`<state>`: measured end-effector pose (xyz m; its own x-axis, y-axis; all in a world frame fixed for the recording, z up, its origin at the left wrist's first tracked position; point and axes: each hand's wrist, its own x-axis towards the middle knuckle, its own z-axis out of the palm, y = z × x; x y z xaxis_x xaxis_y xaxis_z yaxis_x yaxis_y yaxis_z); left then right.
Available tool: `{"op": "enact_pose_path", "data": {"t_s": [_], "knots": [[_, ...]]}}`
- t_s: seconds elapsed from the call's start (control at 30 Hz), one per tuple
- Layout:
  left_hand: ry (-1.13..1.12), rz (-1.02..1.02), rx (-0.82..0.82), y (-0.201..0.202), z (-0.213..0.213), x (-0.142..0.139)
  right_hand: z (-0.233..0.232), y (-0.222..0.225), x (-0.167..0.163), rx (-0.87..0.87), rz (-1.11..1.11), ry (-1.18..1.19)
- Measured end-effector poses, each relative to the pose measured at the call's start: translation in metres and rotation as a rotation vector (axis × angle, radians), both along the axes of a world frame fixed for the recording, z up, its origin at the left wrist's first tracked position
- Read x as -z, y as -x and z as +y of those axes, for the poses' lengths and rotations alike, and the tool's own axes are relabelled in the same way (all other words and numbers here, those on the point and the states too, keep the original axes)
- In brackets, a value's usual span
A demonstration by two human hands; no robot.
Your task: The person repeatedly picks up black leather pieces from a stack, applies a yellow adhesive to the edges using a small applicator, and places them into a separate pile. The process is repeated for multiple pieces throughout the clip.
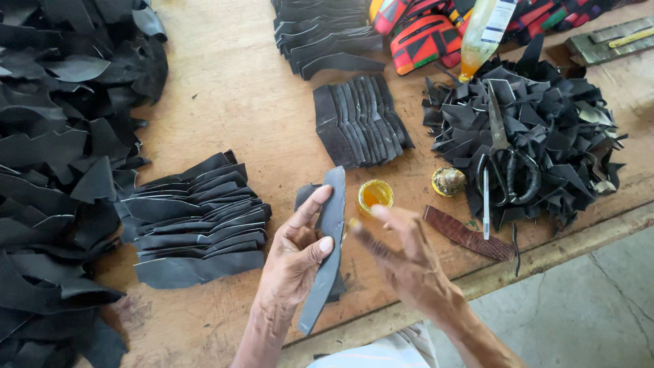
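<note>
Gripping a grey strip [330, 252], the left hand [294, 259] holds it upright over the table [231, 102]. The right hand [402, 255], blurred, fingers spread and holding nothing, hovers just beside a small pot of yellow glue [375, 195].

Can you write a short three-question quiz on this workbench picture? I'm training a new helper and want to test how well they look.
1. True or false: the left hand holds a long dark leather strip.
2. What lies on top of the heap of black offcuts at the right?
a) a hammer
b) scissors
c) a brush
3. Which small open container sits just beyond the right hand?

Key
1. True; thumb and fingers clasp it upright.
2. b, the black-handled scissors.
3. The small glue pot with yellow contents. The right hand is blurred, fingers spread, holding nothing.
</note>
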<state>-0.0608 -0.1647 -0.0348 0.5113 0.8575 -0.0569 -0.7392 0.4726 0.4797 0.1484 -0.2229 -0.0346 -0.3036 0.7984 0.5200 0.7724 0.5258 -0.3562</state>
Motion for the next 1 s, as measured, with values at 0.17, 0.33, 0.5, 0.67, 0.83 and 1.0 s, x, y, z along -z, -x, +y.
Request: {"op": "enact_pose_path", "data": {"t_s": [0.17,0.33,0.5,0.67,0.83,1.0], "knots": [[0.002,-0.059,0.02,0.0,-0.001,0.003,0.0,0.001,0.003,-0.111,-0.024,-0.009],[0.069,-0.035,0.007,-0.001,-0.003,0.008,0.002,0.002,0.004,-0.027,-0.009,0.088],[0.059,-0.012,0.038,0.001,-0.008,0.015,0.006,0.002,-0.002,-0.046,-0.052,0.07],[0.068,0.01,0.064,0.003,-0.013,0.027,0.006,0.003,-0.003,-0.052,-0.075,0.064],[0.135,0.054,0.069,0.007,-0.016,0.032,0.004,0.006,-0.002,0.007,-0.048,0.139],[0.114,-0.111,0.114,0.008,-0.019,0.029,0.002,0.008,-0.002,-0.089,-0.049,0.031]]}}
